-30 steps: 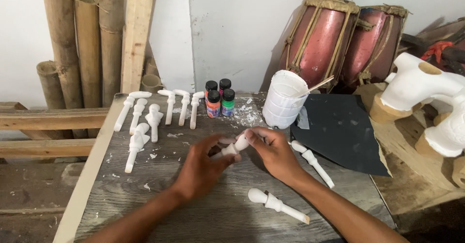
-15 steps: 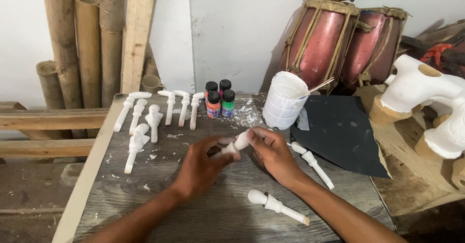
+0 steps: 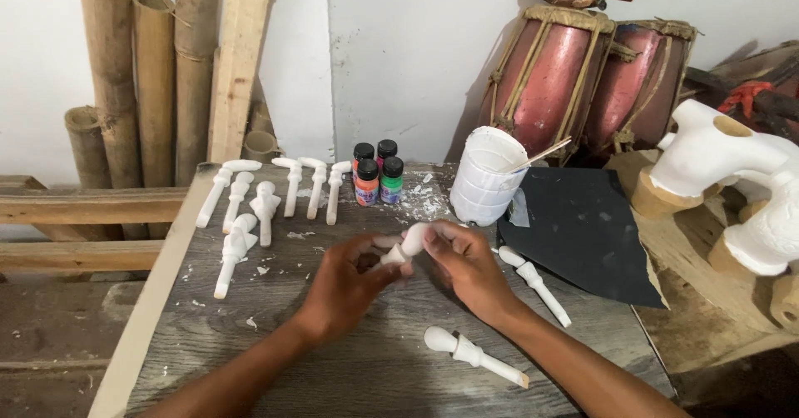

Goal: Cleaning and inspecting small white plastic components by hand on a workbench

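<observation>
- While I look down at the grey wooden table [image 3: 349, 376], both hands pinch one white carved peg [image 3: 405, 245] just above it.
- Left hand [image 3: 345, 281] grips the thin stem; right hand [image 3: 466, 264] curls around the rounded head.
- Two loose pegs [image 3: 473, 354] lie near my right wrist.
- White bucket [image 3: 487, 176] and paint bottles [image 3: 376, 172] stand behind.

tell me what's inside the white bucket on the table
A thin wooden stick leans out over the rim of the white bucket. The inside wall looks white-coated. Whatever lies at the bottom is hidden by the near wall.
</observation>
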